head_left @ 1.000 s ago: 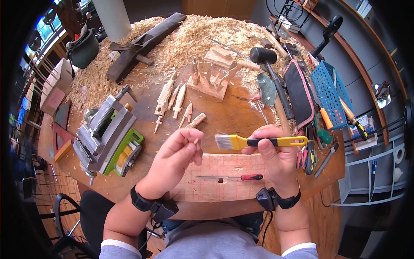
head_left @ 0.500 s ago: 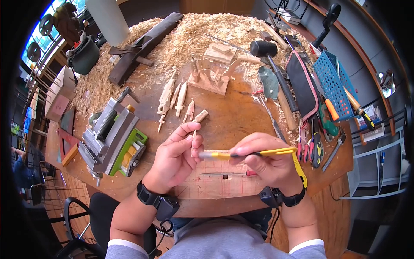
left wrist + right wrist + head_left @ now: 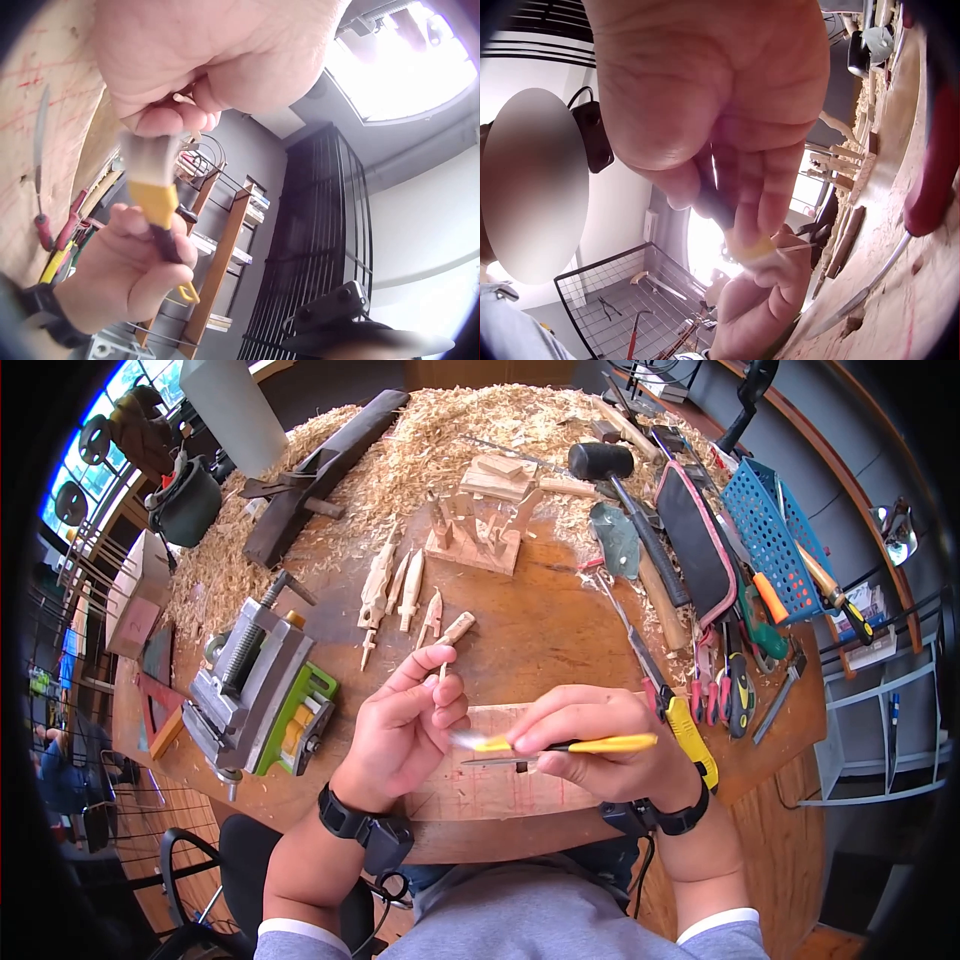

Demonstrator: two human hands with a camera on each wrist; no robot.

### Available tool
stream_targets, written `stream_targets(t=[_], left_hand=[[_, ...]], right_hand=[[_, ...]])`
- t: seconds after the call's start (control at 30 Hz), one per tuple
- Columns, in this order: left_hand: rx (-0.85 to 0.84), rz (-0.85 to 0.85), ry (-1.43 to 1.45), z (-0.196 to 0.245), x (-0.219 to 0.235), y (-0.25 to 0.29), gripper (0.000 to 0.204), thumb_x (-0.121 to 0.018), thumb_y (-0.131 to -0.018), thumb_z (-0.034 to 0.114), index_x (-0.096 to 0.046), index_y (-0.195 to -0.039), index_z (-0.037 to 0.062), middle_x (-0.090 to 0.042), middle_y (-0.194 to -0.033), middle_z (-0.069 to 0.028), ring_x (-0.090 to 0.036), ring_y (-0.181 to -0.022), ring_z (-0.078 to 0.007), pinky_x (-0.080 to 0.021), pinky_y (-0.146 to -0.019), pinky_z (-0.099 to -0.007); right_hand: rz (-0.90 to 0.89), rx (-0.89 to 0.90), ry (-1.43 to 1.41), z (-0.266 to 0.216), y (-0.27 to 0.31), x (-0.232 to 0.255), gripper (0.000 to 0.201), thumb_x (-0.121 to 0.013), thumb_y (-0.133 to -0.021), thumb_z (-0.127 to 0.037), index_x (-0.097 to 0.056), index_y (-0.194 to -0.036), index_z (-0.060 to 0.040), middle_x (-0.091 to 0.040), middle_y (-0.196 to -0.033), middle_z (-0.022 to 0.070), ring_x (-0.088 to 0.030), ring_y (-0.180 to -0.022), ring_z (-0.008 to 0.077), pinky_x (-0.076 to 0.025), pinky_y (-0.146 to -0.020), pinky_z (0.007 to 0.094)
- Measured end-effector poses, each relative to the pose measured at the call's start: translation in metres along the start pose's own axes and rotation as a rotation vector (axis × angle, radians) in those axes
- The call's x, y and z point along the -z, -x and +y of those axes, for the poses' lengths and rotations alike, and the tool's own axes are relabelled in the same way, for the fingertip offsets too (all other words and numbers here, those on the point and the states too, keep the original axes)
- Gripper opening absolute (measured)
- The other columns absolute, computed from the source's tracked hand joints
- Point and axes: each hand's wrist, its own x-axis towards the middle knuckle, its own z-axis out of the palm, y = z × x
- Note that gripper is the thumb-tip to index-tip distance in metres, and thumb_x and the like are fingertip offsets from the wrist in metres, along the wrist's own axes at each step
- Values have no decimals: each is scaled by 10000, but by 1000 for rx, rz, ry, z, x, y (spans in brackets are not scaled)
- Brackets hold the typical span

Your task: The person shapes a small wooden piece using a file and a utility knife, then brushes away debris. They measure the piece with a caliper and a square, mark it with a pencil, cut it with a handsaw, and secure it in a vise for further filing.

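Observation:
Between thumb and fingertips my left hand pinches a thin, small wooden piece, its pale end showing in the left wrist view. My right hand grips a yellow and black brush by its handle, fingers curled round it. The blurred pale bristles are right at the left fingers. Below the hands lies a wooden board with red lines, a square hole and a thin metal blade on it.
Carved wooden pieces and a pegged wooden block lie beyond the hands. A vise stands at left. At right are a black mallet, a yellow-handled tool and a blue basket. Shavings cover the far side.
My right hand has turned the brush and brought its bristles left and down to the left fingers. The left hand still pinches the small piece, now slightly lower beside the board.

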Motion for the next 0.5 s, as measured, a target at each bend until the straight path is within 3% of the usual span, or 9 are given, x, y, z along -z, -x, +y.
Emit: stream_targets(t=[0.13, 0.5], left_hand=[[1, -45, 74, 1, 2, 0, 274, -492, -990, 46, -537, -1256, 93, -519, -870, 0, -476, -718, -102, -417, -656, -267], [29, -67, 113, 1, 3, 0, 267, -488, -992, 43, -544, -1249, 93, -514, -861, 2, -475, -720, -104, -413, -648, -258]], right_hand=[[92, -23, 1, -3, -1, 2, 69, -708, -887, -25, -697, -939, 19, -689, -950, 133, -674, -806, 202, -540, -679, 294], [139, -66, -156, -1, 2, -3, 110, -705, -895, -34, -689, -993, 12, -691, -968, 137, -677, -813, 206, -541, -713, 304]])
